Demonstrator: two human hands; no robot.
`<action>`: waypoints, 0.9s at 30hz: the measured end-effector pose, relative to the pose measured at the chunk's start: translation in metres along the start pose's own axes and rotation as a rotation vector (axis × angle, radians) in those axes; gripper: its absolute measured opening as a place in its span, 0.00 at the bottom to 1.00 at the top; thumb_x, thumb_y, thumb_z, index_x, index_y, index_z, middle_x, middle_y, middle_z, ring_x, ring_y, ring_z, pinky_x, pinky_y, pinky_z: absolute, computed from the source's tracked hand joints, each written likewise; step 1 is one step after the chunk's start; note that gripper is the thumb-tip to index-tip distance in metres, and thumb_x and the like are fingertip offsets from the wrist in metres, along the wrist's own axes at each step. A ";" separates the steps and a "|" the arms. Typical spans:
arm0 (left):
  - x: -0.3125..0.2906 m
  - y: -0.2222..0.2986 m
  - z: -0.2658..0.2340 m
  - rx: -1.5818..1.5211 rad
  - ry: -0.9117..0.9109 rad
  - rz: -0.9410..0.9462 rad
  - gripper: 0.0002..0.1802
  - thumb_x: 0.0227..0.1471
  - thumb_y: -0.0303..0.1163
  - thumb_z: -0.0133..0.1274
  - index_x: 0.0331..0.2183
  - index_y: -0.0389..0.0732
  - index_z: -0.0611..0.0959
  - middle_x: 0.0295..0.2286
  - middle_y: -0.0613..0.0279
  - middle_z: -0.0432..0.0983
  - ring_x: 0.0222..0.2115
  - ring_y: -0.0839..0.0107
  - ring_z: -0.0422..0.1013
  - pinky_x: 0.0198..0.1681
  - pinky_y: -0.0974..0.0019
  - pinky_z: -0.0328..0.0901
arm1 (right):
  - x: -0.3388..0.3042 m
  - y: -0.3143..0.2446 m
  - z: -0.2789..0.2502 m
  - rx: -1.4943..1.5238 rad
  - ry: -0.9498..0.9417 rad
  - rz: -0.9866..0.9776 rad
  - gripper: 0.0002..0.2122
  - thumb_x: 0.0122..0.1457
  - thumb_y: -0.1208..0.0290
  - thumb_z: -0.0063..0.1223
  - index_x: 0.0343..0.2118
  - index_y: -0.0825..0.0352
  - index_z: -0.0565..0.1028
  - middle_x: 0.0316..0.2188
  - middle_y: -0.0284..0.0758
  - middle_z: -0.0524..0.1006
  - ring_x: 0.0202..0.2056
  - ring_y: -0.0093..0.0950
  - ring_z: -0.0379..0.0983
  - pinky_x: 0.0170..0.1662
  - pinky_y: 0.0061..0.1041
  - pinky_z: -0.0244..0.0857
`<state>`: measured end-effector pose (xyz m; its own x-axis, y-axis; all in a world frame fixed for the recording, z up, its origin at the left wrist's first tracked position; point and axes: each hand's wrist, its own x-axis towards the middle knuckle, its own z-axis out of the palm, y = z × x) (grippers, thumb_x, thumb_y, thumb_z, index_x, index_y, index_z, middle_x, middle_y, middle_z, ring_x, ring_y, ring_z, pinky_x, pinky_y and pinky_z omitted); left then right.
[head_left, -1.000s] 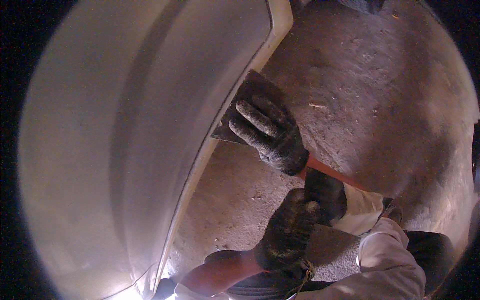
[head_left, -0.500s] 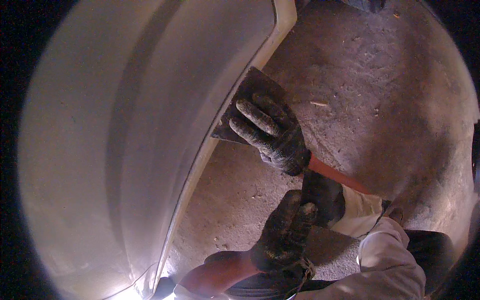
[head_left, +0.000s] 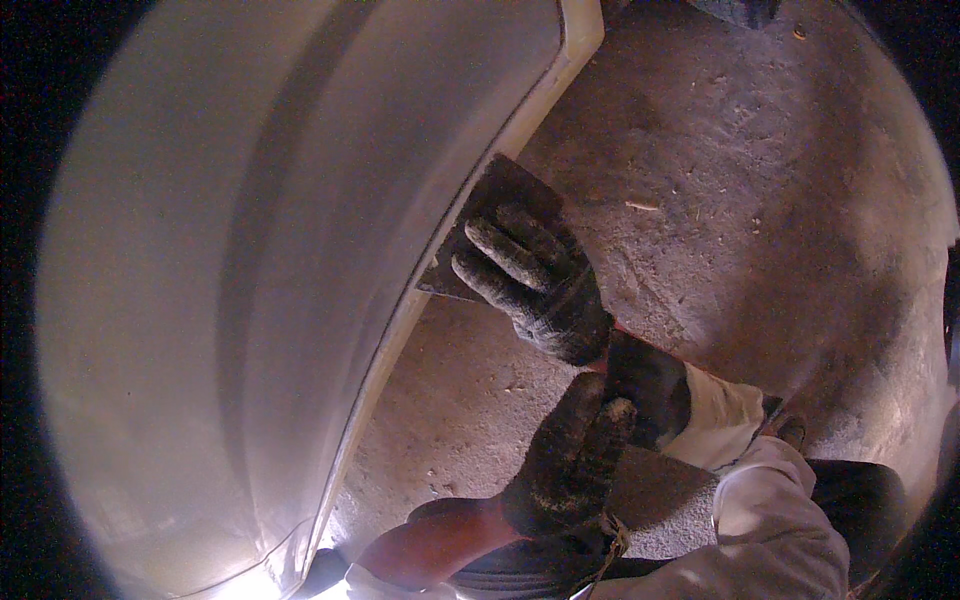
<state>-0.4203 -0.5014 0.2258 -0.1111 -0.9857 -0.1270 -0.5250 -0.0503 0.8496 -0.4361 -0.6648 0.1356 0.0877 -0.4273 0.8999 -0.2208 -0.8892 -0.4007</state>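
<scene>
My right hand (head_left: 540, 285), in a dusty dark glove, lies with fingers extended over a thin dark rectangular sheet (head_left: 522, 187). Its thumb is hidden, but the sheet moves with the hand. The sheet's left edge meets the rim of a large curved pale panel (head_left: 290, 250). Nearer to me, my gloved left hand (head_left: 570, 455) is closed round the edge of a flat plate (head_left: 645, 395), dark at one end, with a broad cream-coloured area (head_left: 715, 420). Whether that area is a coating or a separate piece, I cannot tell. The plate sits below my right forearm.
Rough brown ground (head_left: 740, 190) lies right of the panel, with a small pale chip (head_left: 641, 206) on it. A bright light (head_left: 255, 585) glares at the panel's lower end, beside a dark rounded object (head_left: 325, 572). Another dark object (head_left: 740, 10) shows at the top edge.
My right hand and the dark sheet have slid a little toward me along the panel's rim. My left hand and the plate have hardly moved.
</scene>
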 end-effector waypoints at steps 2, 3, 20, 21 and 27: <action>0.002 0.000 -0.002 0.180 0.030 0.171 0.24 0.61 0.21 0.47 0.58 0.34 0.67 0.52 0.47 0.69 0.50 0.65 0.68 0.55 0.62 0.64 | -0.003 0.004 0.002 0.009 0.021 -0.005 0.20 0.52 0.72 0.55 0.50 0.51 0.76 0.57 0.32 0.68 0.58 0.39 0.64 0.60 0.48 0.61; 0.005 0.001 -0.001 0.322 0.105 0.363 0.24 0.61 0.21 0.47 0.58 0.33 0.68 0.52 0.47 0.69 0.51 0.64 0.68 0.54 0.62 0.64 | -0.004 0.006 0.002 0.012 0.041 -0.007 0.21 0.51 0.74 0.54 0.50 0.52 0.77 0.57 0.31 0.69 0.56 0.40 0.66 0.58 0.47 0.62; -0.002 0.023 -0.005 -0.172 -0.009 -0.139 0.30 0.63 0.24 0.44 0.63 0.32 0.57 0.55 0.48 0.65 0.52 0.65 0.66 0.57 0.67 0.59 | -0.013 -0.016 0.022 0.021 0.059 -0.091 0.21 0.50 0.75 0.56 0.49 0.50 0.77 0.57 0.30 0.69 0.57 0.38 0.64 0.58 0.46 0.62; -0.003 0.021 -0.006 -0.157 -0.018 -0.096 0.29 0.63 0.25 0.44 0.63 0.32 0.57 0.54 0.49 0.66 0.50 0.65 0.67 0.56 0.66 0.60 | -0.014 -0.013 0.022 0.021 0.072 -0.097 0.21 0.50 0.74 0.56 0.49 0.50 0.77 0.57 0.30 0.69 0.57 0.37 0.64 0.58 0.46 0.62; -0.003 0.018 -0.005 -0.287 -0.009 -0.196 0.21 0.64 0.30 0.43 0.57 0.35 0.64 0.49 0.52 0.69 0.46 0.66 0.69 0.52 0.65 0.62 | -0.017 -0.009 0.025 0.006 0.127 -0.124 0.21 0.49 0.74 0.57 0.48 0.49 0.78 0.57 0.30 0.69 0.58 0.37 0.63 0.58 0.45 0.62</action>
<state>-0.4249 -0.5001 0.2438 -0.0396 -0.9513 -0.3056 -0.2788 -0.2831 0.9177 -0.4115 -0.6538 0.1200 -0.0097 -0.2906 0.9568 -0.2097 -0.9350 -0.2860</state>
